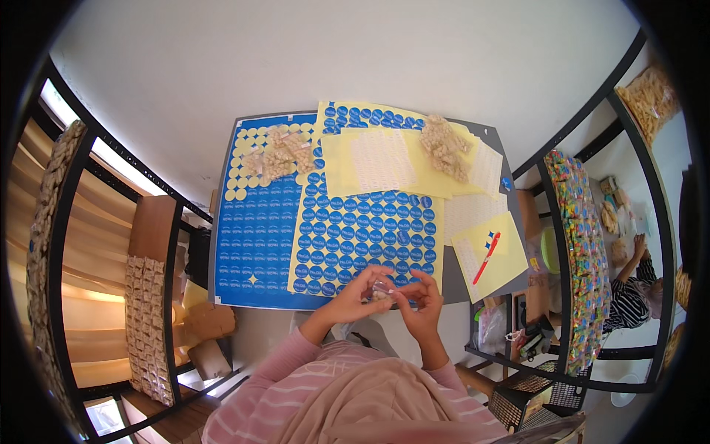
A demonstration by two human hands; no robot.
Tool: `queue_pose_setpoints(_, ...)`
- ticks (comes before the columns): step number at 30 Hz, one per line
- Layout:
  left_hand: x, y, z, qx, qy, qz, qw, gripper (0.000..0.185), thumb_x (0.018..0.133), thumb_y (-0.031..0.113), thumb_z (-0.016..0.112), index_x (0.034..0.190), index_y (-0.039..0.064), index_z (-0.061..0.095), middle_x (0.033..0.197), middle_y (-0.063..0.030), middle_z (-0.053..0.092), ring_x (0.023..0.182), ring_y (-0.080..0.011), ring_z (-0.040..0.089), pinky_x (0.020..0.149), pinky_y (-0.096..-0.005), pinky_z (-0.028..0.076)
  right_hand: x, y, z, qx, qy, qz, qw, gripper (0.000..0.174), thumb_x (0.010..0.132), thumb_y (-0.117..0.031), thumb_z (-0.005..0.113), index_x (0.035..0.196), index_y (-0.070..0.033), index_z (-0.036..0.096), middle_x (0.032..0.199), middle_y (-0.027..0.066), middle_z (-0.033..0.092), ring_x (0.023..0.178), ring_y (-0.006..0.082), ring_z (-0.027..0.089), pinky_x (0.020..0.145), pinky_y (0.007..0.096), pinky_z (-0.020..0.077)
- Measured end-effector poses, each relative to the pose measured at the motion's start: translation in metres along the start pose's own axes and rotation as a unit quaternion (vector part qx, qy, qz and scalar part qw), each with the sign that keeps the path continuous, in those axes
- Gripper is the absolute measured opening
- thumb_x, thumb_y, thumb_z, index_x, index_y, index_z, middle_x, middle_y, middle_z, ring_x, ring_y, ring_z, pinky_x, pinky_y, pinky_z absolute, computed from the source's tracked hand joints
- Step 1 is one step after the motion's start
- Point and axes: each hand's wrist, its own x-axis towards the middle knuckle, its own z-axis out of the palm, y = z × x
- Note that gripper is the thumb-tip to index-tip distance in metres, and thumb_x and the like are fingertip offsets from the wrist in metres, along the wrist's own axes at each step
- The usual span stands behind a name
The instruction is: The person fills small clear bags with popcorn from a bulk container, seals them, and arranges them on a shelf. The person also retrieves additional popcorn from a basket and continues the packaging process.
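Near the front edge of the table, my left hand (358, 297) grips a small clear plastic bag (380, 289) with pale pieces inside. The fingertips of my right hand (420, 302) pinch at the bag's top edge. Under and beyond both hands lies a yellow sheet of round blue stickers (360, 230). Several filled small bags (283, 152) rest on a blue sticker sheet (252, 222) at the left, where part of its stickers are peeled off. A pile of similar filled bags (444, 147) lies on yellow sheets (341, 166) at the back right.
A red pen (486, 258) lies on a small yellow sheet (513, 244) at the right. Black shelves carry rows of packed bags at the left (145, 322) and colourful packets (585, 266) at the right. A black plastic basket (516, 399) stands low right. Another person (632, 299) is beyond the right shelf.
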Motion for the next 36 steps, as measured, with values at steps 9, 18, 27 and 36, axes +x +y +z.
queue_pose_setpoints(9,-0.068,0.015,-0.055,0.19,0.05,0.031,0.98,0.027,0.086,0.012,0.062,0.109,0.003,0.054,0.096,-0.0073,0.062,0.086,-0.0115,0.057,0.074,-0.0273,0.046,0.015,-0.02,0.082,-0.001,-0.123,-0.013,0.992,0.052,0.073,0.001,0.069,0.12,0.001,0.046,0.074,0.0054,0.064,0.071,0.0128,0.065,0.065,0.0249,0.0527)
queue_pose_setpoints(18,-0.144,0.042,-0.134,0.211,0.077,0.01,0.975,0.022,0.087,0.009,0.06,0.106,0.002,0.051,0.089,-0.0085,0.061,0.081,-0.0134,0.058,0.071,-0.0274,0.046,-0.005,-0.015,0.191,0.031,-0.172,-0.009,0.984,0.051,0.077,0.003,0.065,0.124,0.001,0.045,0.078,0.0071,0.064,0.071,0.0123,0.064,0.064,0.0251,0.052)
queue_pose_setpoints(27,-0.203,0.042,-0.209,0.054,0.158,-0.036,0.985,0.024,0.094,0.016,0.05,0.115,0.003,0.047,0.103,-0.0085,0.059,0.09,-0.0136,0.057,0.076,-0.0268,0.046,0.025,-0.005,0.261,-0.065,-0.18,-0.066,0.979,0.042,0.081,-0.003,0.064,0.121,-0.002,0.051,0.09,0.0086,0.064,0.082,0.0154,0.063,0.068,0.027,0.0508)
queue_pose_setpoints(36,-0.209,0.043,-0.217,-0.035,0.244,0.045,0.968,0.027,0.096,0.011,0.043,0.121,0.0,0.043,0.112,-0.0169,0.058,0.103,-0.0226,0.059,0.085,-0.0318,0.048,0.145,0.037,0.219,-0.171,-0.047,-0.073,0.982,0.041,0.075,-0.008,0.07,0.114,-0.005,0.056,0.097,0.0102,0.063,0.083,0.0186,0.062,0.066,0.0289,0.0502)
